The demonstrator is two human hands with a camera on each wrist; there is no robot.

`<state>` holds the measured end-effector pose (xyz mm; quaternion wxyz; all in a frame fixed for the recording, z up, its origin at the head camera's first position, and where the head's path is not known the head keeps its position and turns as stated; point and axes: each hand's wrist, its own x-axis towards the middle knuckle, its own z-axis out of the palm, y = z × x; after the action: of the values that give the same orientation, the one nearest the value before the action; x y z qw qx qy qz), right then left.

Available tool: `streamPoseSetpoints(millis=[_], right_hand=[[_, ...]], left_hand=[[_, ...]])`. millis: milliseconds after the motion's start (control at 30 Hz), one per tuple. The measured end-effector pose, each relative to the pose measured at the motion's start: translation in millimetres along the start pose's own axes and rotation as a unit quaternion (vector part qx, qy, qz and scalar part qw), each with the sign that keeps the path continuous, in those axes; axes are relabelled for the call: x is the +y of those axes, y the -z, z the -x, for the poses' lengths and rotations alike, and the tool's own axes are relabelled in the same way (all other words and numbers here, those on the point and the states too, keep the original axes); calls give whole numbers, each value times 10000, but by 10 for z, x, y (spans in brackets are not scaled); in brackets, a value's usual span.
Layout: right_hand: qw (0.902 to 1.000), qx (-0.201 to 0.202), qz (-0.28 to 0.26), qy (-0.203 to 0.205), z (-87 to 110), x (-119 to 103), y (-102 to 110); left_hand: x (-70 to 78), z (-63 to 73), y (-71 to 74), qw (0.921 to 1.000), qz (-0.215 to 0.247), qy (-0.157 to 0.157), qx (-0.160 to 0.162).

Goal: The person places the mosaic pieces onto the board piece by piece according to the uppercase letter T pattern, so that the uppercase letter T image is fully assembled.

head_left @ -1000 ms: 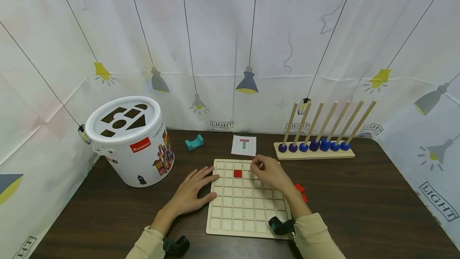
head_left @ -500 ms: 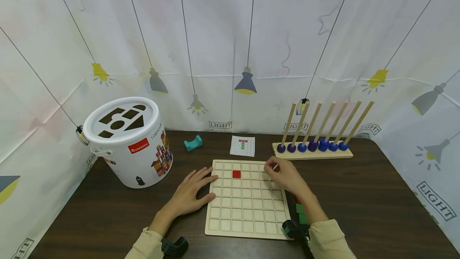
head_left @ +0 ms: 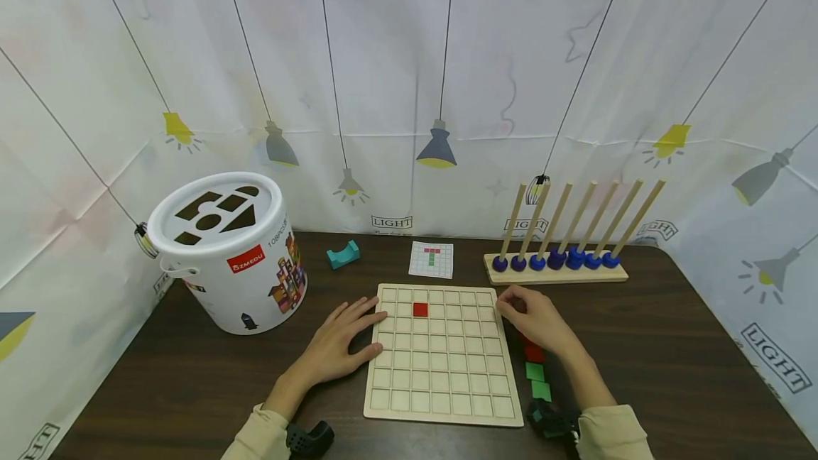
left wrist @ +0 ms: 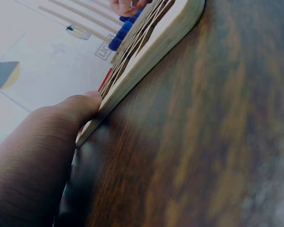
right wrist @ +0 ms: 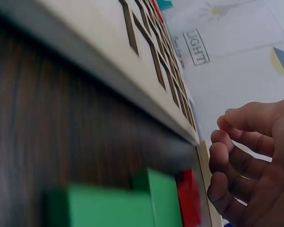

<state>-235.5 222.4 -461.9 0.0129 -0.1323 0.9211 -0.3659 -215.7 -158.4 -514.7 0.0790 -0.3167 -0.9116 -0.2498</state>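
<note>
A pale wooden grid board (head_left: 447, 360) lies flat on the dark table, with one red square block (head_left: 420, 309) in a cell of its second row. My left hand (head_left: 345, 339) rests with spread fingers, fingertips and thumb at the board's left edge. Beyond the right edge hovers my right hand (head_left: 537, 316), its fingers loosely bent. Nothing shows between its thumb and fingers (right wrist: 244, 165) in the right wrist view. Below that hand, beside the board, sit red blocks (head_left: 533, 352) and green blocks (head_left: 540, 390) in a line, partly hidden by hand and wrist camera.
Behind the board lies a card (head_left: 431, 260) printed with a red and green T on a grid. A teal curved block (head_left: 344, 255) is left of it. A white bucket (head_left: 230, 254) stands far left; a peg rack (head_left: 556, 274) with blue beads stands back right.
My right hand has moved right, from over the board's upper cells to past its right edge, uncovering the green blocks. The left hand stays put, and the red block keeps its cell.
</note>
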Motion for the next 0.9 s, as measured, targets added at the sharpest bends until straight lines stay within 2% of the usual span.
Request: streamPoseSetpoints(millis=[200, 367, 467, 633, 900], right_hand=[[9998, 19, 188, -37, 88, 84, 126], [9995, -79, 257, 163, 141, 134, 204], [9987, -275, 342, 253, 167, 171, 251], [9971, -591, 464, 119, 225, 263, 364], [9897, -1383, 152, 329, 246, 323, 475]], left_hand=[[1, 2, -2, 10000, -17, -49, 35], [-1, 0, 1, 9999, -51, -61, 63], [1, 3, -4, 10000, -55, -17, 63], [15, -33, -44, 10000, -22, -51, 4], [-9, -10, -12, 10000, -24, -8, 72]])
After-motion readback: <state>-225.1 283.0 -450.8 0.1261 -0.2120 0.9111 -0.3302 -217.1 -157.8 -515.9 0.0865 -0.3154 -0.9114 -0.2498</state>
